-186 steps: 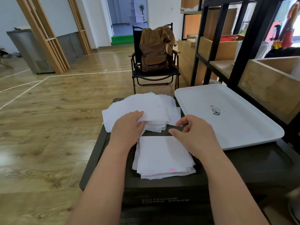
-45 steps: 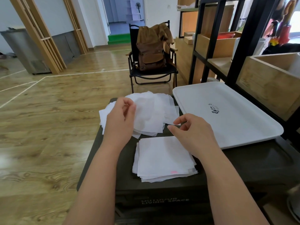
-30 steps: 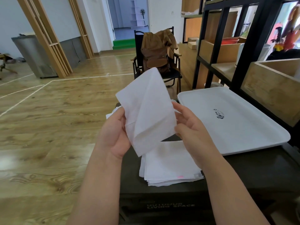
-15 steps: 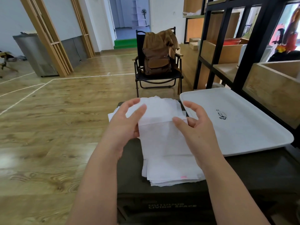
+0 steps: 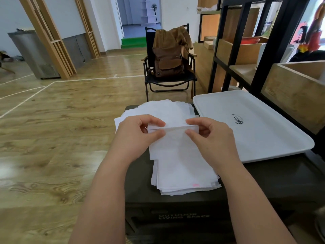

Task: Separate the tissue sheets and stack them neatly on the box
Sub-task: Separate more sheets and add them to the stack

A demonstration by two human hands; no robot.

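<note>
Left hand (image 5: 139, 132) was pinching the top left edge of a tissue sheet (image 5: 175, 140) between thumb and fingers, and the right hand (image 5: 209, 136) had the top right edge pinched the same way. The sheet hung just over the neat stack (image 5: 184, 175) near the front of the dark box (image 5: 175, 205), loose pile (image 5: 161, 110) behind it. White tray (image 5: 260, 131) sat off to the right.
</note>
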